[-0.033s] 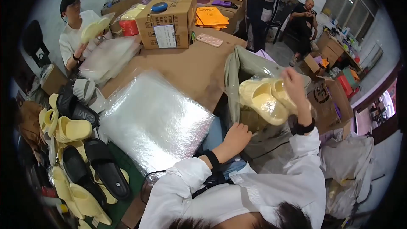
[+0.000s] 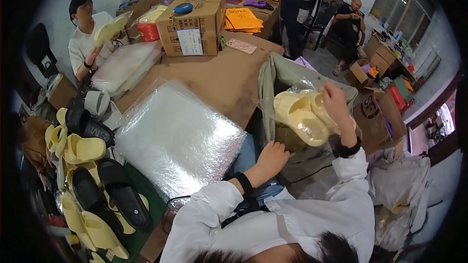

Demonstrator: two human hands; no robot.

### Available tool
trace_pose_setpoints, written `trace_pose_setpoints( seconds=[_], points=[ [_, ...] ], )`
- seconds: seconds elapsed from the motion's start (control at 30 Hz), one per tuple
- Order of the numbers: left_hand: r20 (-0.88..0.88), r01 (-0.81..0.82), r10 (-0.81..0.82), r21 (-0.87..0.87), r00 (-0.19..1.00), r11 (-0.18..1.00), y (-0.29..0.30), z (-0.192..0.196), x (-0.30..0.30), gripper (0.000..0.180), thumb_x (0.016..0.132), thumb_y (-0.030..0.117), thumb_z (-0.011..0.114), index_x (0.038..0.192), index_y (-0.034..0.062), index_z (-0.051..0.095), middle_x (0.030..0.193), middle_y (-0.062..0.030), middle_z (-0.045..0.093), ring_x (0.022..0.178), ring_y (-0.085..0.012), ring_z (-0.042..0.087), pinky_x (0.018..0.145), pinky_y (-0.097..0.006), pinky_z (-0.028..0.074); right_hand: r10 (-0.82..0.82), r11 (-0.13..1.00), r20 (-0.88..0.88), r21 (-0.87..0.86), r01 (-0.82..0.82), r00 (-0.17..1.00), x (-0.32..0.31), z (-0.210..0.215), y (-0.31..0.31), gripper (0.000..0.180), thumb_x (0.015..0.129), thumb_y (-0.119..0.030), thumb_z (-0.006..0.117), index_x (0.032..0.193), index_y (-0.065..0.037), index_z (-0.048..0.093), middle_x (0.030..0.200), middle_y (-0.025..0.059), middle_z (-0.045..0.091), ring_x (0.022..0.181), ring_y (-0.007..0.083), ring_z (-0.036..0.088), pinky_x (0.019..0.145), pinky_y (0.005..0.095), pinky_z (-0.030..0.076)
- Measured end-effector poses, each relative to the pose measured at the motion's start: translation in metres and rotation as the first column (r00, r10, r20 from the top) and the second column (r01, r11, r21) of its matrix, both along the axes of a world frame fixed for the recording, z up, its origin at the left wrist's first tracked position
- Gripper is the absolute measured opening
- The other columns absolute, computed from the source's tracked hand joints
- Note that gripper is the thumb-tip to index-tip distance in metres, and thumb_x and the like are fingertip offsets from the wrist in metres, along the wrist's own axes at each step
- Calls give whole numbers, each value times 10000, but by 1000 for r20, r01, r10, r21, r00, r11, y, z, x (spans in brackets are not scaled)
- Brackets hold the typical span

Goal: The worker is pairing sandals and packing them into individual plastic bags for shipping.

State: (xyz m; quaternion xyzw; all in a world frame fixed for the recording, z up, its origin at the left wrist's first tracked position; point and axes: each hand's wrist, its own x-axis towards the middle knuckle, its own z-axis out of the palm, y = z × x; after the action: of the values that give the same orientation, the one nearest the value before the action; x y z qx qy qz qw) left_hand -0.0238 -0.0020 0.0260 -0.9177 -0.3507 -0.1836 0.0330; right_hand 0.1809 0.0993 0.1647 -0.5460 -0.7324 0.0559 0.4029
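Observation:
A pair of pale yellow slippers in a clear plastic bag hangs over the mouth of a grey sack on the right. With bent fingers, my right hand grips the slippers' far right end. Closed on the sack's near rim is my left hand, its fingertips partly hidden behind the edge. To the left of it, a stack of clear plastic bags lies on the brown table. Inside the sack the contents are mostly hidden under the slippers.
Black slides and several yellow slippers are heaped at the left. A cardboard box, orange packets and a phone sit farther back. Across the table a person handles a yellow slipper. An open carton stands right of the sack.
My right hand and the bagged slippers have shifted slightly left and down over the sack. My left hand stays at the rim. The person across the table has moved the yellow slipper a little.

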Motion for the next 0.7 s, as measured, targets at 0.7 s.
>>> trace_pose_setpoints(
  seconds=[0.7],
  points=[
    [-40,52,-56,-94,998,994,0,6,2,146,771,138,551,900,104,609,825,-58,531,839,-212,541,737,-327,381,171,804,257,521,-286,951,-36,-66,16,103,725,-62,601,828,-74,598,549,81,524,500,269,546,486,362,443]
  ],
)
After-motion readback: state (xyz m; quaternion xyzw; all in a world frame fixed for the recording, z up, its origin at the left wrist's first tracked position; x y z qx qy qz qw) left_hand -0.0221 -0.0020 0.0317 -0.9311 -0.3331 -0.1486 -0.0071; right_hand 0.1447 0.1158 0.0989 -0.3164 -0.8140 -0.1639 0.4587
